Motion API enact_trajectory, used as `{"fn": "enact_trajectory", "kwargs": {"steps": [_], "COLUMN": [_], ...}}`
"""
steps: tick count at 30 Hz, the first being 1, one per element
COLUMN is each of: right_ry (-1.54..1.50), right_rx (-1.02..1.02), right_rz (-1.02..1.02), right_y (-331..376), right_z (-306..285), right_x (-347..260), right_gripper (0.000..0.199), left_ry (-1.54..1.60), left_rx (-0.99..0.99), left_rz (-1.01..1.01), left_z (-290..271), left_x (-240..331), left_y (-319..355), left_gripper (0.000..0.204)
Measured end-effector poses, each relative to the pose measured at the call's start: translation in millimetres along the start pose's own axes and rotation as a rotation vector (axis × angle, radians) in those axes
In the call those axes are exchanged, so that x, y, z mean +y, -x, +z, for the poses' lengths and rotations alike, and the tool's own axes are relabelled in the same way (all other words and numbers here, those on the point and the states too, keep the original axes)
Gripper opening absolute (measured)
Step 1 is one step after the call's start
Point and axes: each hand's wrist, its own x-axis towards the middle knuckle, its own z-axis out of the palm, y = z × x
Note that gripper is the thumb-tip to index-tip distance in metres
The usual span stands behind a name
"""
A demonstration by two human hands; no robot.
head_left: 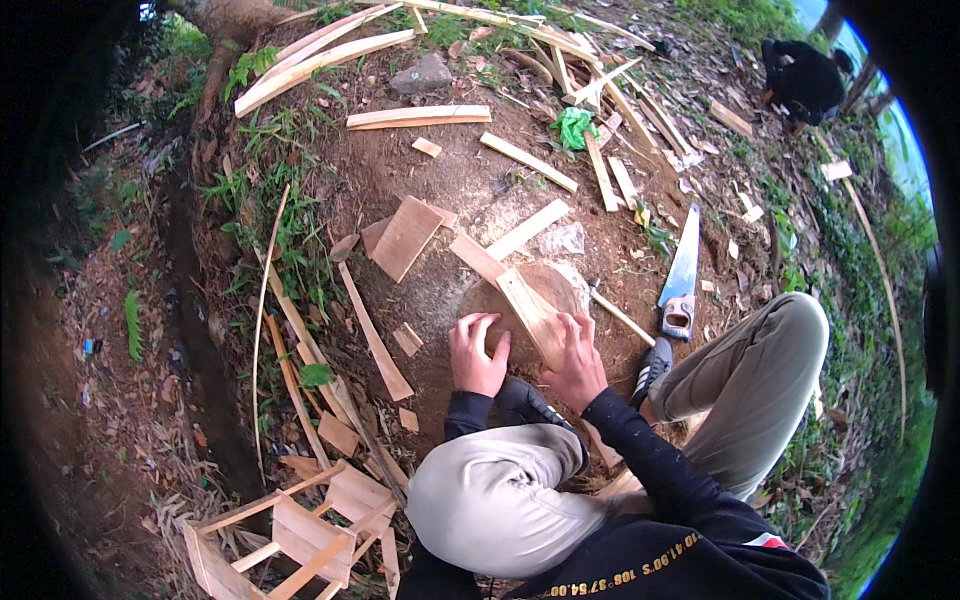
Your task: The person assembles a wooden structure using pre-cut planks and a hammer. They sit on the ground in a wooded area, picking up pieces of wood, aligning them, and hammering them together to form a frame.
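My right hand (578, 364) is closed on the near end of a short wooden board (532, 312), its fingers along the right edge. The board lies slanted over a round chopping stump (487, 305). Another flat wooden piece (478, 258) reaches out beyond the board's far end. Left of the board, my left hand (478, 355) hovers at the stump's near side. Its fingers are bent, the thumb stands apart, and nothing shows between them. A hammer (624, 319) lies right of the stump, handle toward my shoe. Beside it rests a handsaw (680, 272) with a pale handle.
A slatted wooden frame (305, 535) stands at the lower left. Long strips (375, 335) and square boards (408, 238) lie on the soil to the left. More planks (420, 116) and a green plastic bag (573, 128) lie farther off. Another person (805, 80) crouches at the far right.
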Motion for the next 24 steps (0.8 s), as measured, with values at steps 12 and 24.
{"fn": "enact_trajectory", "kwargs": {"steps": [12, 24], "right_ry": [-0.211, -0.299], "right_rx": [-0.036, -0.257], "right_rz": [-0.041, -0.012], "right_y": [-35.5, -39.7], "right_z": [-8.8, -13.2], "right_x": [61.4, 69.9], "right_gripper": [0.061, 0.069], "left_ry": [0.032, -0.410], "left_rx": [-0.287, -0.018], "left_rz": [-0.005, -0.062], "left_z": [-16.3, 14.9], "left_x": [-24.5, 37.6], "left_y": [-26.8, 2.5], "left_gripper": [0.049, 0.104]}}
